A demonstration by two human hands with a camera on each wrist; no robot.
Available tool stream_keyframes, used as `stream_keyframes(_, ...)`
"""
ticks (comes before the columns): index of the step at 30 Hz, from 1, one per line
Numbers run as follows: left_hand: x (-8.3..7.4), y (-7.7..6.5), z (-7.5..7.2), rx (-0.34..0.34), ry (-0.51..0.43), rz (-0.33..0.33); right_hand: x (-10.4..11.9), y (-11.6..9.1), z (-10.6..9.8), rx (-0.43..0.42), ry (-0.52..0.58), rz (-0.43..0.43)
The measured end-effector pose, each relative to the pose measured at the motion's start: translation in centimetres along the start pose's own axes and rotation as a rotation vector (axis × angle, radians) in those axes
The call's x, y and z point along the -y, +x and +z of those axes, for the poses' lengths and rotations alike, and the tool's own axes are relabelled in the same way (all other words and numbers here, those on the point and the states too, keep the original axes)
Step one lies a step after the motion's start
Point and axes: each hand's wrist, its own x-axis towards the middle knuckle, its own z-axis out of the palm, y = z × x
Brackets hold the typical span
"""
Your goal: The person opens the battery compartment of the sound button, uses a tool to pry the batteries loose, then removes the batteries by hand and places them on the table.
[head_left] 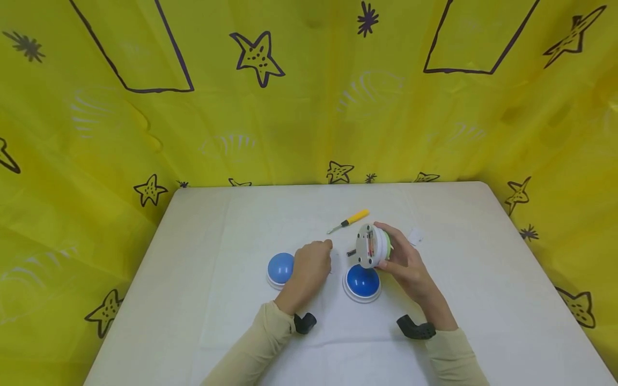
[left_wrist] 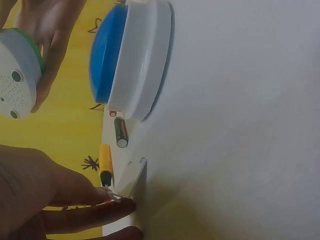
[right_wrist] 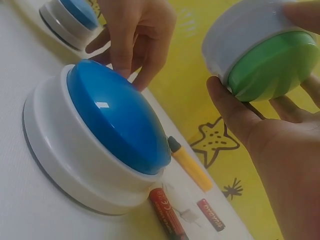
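Note:
My right hand (head_left: 407,265) holds a round white push button with a green dome (right_wrist: 274,65) up off the table. Its underside faces left in the head view, with the battery compartment uncovered and batteries (head_left: 370,244) inside. My left hand (head_left: 313,265) is low over the table between two blue-domed buttons. In the left wrist view its thumb and finger pinch a small white battery cover (left_wrist: 131,177) at one end. The nearer blue button (head_left: 363,281) stands below the right hand; the other blue button (head_left: 280,269) is partly behind the left hand.
Beyond the hands lies a screwdriver (head_left: 356,217) with a yellow handle. Two loose batteries, a green-red battery (right_wrist: 167,212) and a red battery (right_wrist: 211,215), lie beside the nearer blue button. A small pale scrap (head_left: 415,236) lies right of the right hand. Yellow curtain surrounds the white table (head_left: 483,257).

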Motion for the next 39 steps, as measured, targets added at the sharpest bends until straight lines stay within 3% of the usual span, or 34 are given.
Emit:
stream_keyframes(6, 0.1, 0.8, -0.1, 0.006, 0.095, 0.091, 0.2, -0.4, -0.3, -0.026, -0.012, 0.023)
stream_keyframes(10, -0.1, 1.6, -0.3, 0.014, 0.137, 0.097, 0.3, -0.6, -0.4, -0.034, -0.019, 0.03)
stream_keyframes(20, -1.3, 4.4, -0.8, -0.041, 0.234, 0.115, 0.2, -1.0, -0.9, -0.029, -0.011, 0.022)
stream_keyframes(28, -2.8, 7.0, -0.6, -0.004, 0.271, 0.123, 0.2, -1.1, -1.0, -0.039, -0.002, 0.009)
stream_keyframes(39, -3.5, 9.7, 1.1, 0.084, 0.26, 0.126, 0.4, -1.6, -1.6, -0.061, -0.011, -0.019)
